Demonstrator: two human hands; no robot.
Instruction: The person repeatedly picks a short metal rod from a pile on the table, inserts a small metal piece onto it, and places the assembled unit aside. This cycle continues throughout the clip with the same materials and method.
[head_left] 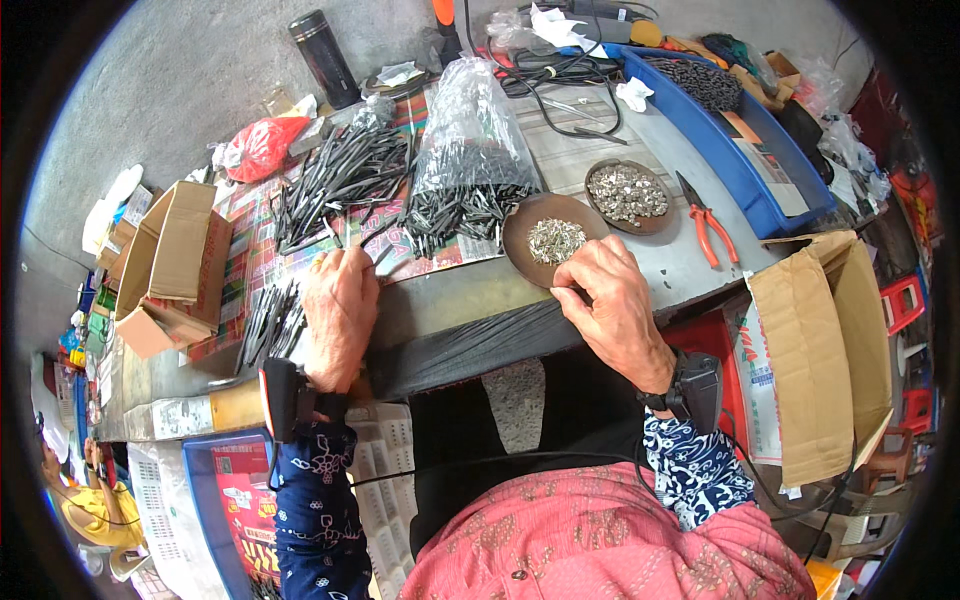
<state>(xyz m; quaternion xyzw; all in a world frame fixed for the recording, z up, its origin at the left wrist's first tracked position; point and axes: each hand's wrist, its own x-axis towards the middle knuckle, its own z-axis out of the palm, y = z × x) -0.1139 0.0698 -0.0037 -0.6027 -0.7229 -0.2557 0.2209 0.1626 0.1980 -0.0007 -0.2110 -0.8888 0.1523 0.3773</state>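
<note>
My left hand [340, 305] rests at the table's front edge, fingers curled together; what they hold is hidden from above. Slim black strips [345, 180] lie heaped just beyond it, and a smaller bunch of black strips [270, 322] is beside its wrist. Over the near rim of a round brown dish [522, 262], my right hand [605, 300] has its thumb and fingers drawn together. Anything between them is too small to make out. Small silvery pin-like pieces [556, 241] fill the dish's middle. A second round dish [661, 222] behind it holds small metal parts [627, 193].
A clear plastic bag [475, 130] spills black strips mid-table. Red-handled pliers [712, 235] and a long blue tray [720, 130] are right. Cardboard boxes stand left [180, 250] and right [815, 360]. A dark thermos [325, 62] and cables [550, 75] sit behind.
</note>
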